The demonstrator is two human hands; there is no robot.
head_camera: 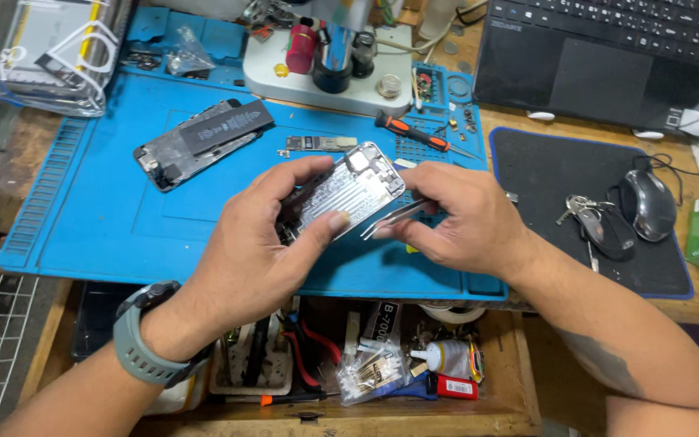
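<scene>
At about nine o'clock from the hands, an opened phone with its black battery (204, 142) lies flat on the blue work mat (82, 210). The left hand (260, 251), wearing a grey watch (147, 340), is curled closed around a silver phone housing (349, 194), thumb across its face and fingers behind, holding it tilted above the mat's centre. The housing looks light, stiff, thin and smooth, likely slippery and easily bent or scratched, so its long edges seem the safest grip. At three o'clock of it, the right hand (467, 218) pinches metal tweezers (394, 217), tips toward the housing's lower edge; whether they touch it is hard to tell. At twelve o'clock stands a microscope base (325, 81), with an orange-handled screwdriver (414, 133) close behind the hands. Further right, keys (592, 218) and a mouse (649, 202) rest on a black pad (544, 178).
</scene>
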